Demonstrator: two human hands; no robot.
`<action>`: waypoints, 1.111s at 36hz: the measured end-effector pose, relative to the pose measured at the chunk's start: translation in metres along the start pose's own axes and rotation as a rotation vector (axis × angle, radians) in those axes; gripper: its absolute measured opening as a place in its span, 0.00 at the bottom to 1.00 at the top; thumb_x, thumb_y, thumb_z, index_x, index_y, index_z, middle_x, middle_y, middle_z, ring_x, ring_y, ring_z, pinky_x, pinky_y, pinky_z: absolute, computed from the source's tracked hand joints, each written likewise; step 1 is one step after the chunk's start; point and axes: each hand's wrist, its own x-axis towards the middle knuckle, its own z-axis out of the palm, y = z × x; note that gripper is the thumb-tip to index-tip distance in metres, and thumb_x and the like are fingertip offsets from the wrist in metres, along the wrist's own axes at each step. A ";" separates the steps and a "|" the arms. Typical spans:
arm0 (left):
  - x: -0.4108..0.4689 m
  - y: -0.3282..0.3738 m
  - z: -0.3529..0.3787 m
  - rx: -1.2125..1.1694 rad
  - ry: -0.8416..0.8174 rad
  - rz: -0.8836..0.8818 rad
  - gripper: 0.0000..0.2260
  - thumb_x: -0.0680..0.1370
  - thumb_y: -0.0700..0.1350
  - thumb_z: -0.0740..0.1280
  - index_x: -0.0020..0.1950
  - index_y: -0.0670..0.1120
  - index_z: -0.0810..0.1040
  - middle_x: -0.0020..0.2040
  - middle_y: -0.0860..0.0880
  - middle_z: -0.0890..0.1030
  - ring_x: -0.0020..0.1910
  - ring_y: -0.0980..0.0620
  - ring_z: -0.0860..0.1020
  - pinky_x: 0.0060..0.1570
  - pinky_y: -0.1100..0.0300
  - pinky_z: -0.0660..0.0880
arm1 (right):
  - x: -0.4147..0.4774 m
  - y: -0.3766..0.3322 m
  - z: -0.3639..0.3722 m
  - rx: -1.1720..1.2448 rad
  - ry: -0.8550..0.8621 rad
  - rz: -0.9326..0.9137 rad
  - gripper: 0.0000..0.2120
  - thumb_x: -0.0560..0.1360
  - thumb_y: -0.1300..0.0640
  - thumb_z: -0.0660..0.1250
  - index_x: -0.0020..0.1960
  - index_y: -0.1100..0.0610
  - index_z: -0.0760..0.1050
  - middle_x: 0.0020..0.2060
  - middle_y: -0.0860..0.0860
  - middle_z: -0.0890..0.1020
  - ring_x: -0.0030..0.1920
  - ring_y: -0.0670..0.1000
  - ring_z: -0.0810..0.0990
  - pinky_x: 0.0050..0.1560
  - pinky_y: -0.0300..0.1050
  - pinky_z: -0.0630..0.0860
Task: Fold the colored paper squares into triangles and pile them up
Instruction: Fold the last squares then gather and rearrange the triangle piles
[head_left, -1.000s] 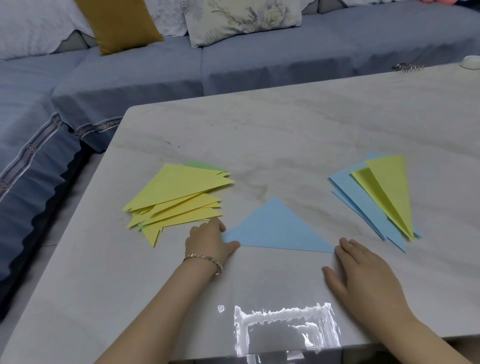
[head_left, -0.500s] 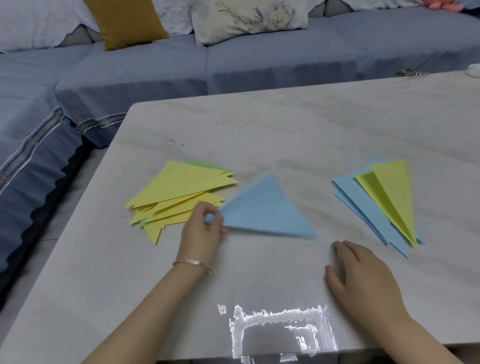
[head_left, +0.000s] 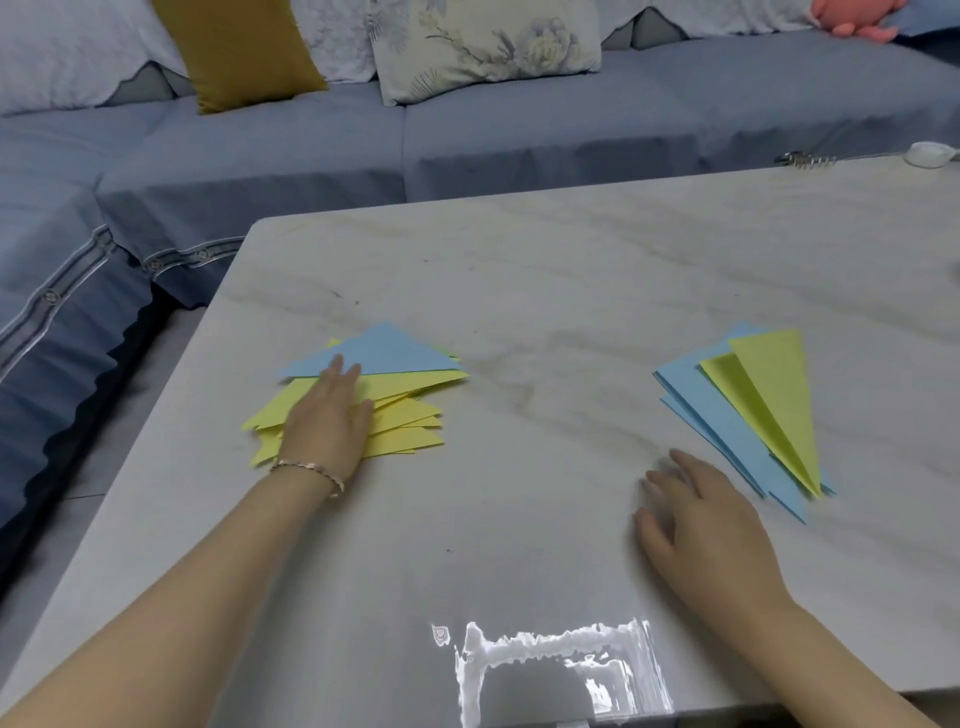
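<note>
The blue triangle (head_left: 374, 353) lies on the yellow pile (head_left: 410, 426) at the left of the table (head_left: 545, 260), its long edge running left to right and its apex pointing away, with the straight fingers (head_left: 337, 368) of the left hand (head_left: 327, 421) on it, while the right hand (head_left: 698, 514) rests relaxed, holding nothing.

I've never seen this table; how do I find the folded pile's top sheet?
On the marble table, go to the pile of triangles near its left edge, under the left hand. Its top sheet, the blue triangle at the far side, is the only blue one in a mostly yellow pile.
</note>
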 end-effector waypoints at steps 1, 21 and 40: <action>-0.001 0.005 0.005 0.049 -0.057 0.034 0.22 0.80 0.48 0.56 0.74 0.46 0.59 0.76 0.47 0.54 0.74 0.47 0.57 0.69 0.51 0.58 | 0.003 0.002 -0.001 0.012 -0.007 0.019 0.18 0.59 0.64 0.78 0.47 0.64 0.81 0.53 0.65 0.79 0.50 0.66 0.80 0.46 0.60 0.77; -0.055 0.083 0.023 0.080 -0.201 0.257 0.22 0.81 0.54 0.49 0.74 0.52 0.55 0.77 0.52 0.45 0.75 0.53 0.42 0.71 0.59 0.42 | 0.055 0.057 -0.003 -0.094 -0.139 0.372 0.29 0.75 0.55 0.64 0.69 0.70 0.61 0.72 0.62 0.60 0.72 0.65 0.55 0.69 0.55 0.53; -0.092 0.132 0.026 -0.976 -0.411 -0.185 0.06 0.75 0.40 0.66 0.49 0.49 0.73 0.35 0.52 0.76 0.30 0.61 0.75 0.32 0.70 0.73 | -0.022 -0.071 -0.011 0.537 -0.478 -0.263 0.24 0.72 0.42 0.51 0.67 0.37 0.49 0.64 0.28 0.43 0.65 0.29 0.49 0.59 0.17 0.44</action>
